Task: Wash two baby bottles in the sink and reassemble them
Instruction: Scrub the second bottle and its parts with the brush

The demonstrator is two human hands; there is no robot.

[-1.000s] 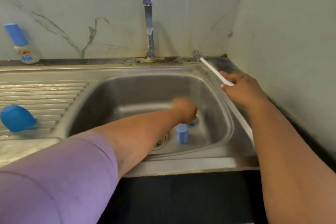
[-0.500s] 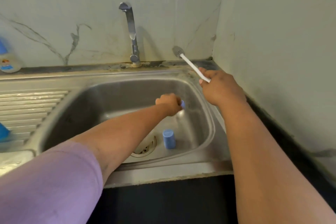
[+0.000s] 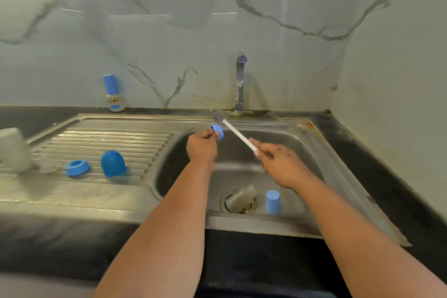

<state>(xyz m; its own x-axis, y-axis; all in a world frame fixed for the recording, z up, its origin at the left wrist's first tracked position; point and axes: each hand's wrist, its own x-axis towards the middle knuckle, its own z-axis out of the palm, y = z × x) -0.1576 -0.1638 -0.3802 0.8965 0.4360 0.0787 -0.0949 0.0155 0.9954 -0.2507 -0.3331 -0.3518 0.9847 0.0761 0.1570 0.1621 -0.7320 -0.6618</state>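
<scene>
Bottle ring (image 3: 217,131), lifted out of the sink (image 3: 312,150), is now pinched by the left hand (image 3: 202,146); the right hand (image 3: 278,161) grips the brush (image 3: 235,133), poised to scrub it.

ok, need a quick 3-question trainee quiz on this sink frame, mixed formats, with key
1. Multiple choice: what does the right hand hold? A) white-handled brush B) sponge C) cloth
2. True or false: the left hand holds a blue ring above the sink.
3. Fill in: the clear bottle lies on its side over the ____, beside the blue cap.

Key: 1 A; 2 true; 3 drain
</scene>
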